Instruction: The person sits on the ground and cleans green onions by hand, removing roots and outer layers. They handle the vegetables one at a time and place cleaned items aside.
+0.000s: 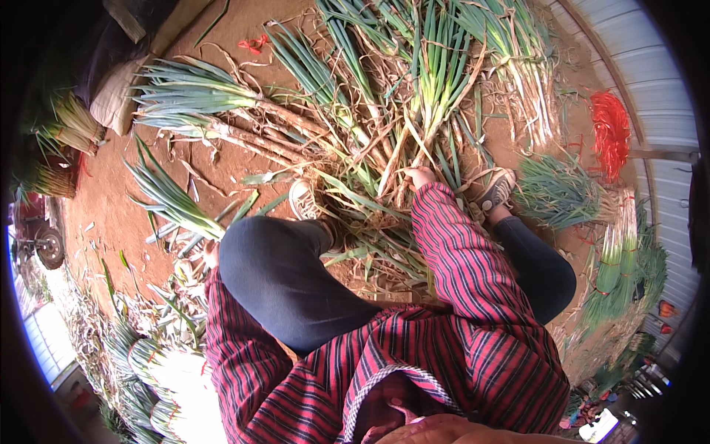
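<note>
My left hand [210, 253] is beside my left knee, mostly hidden by it, and grips green onions [180, 208] whose leaves point up and to the left. Between my feet, my right hand [420, 176] is closed around the soil-covered lower stalks of long green onions [438, 105], their leaves fanning away from me. Ahead of me lies a loose pile of unpeeled green onions [288, 119], with dry brown leaves among the stalks. Torn green leaves [383, 250] cover the ground by my shoes.
Tied onion bundles [147, 358] lie at lower left beside peeled leaf scraps [172, 305]. More bundles [615, 261] are at right, near red plastic ties [610, 130] and a corrugated metal wall [660, 83]. A wheel [51, 248] stands at far left. My canvas shoes [304, 200] rest on the dirt floor.
</note>
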Action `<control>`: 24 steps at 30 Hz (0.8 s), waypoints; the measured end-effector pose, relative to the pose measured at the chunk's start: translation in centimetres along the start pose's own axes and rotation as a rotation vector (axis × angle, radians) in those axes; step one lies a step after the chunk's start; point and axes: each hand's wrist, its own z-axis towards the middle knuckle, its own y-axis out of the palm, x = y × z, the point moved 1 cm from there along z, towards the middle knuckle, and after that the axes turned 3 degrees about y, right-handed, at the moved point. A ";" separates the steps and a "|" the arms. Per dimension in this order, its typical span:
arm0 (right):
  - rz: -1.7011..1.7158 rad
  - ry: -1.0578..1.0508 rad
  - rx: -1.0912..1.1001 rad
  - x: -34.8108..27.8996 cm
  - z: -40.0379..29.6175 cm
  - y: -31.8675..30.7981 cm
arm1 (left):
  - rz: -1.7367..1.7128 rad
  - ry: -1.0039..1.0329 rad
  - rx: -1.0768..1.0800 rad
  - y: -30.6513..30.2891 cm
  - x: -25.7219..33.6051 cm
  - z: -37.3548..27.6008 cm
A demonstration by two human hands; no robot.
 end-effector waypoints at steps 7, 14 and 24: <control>0.524 -0.044 0.148 -3.2 2.1 -5.0 | -0.629 0.088 -0.105 9.1 25.3 -8.9; 0.442 -0.691 0.157 -5.0 -13.8 -7.5 | -0.578 0.477 -0.457 13.3 53.0 -22.5; 0.246 -1.018 -0.063 0.3 -34.1 -9.2 | -0.401 -0.022 -1.258 35.6 54.4 -39.6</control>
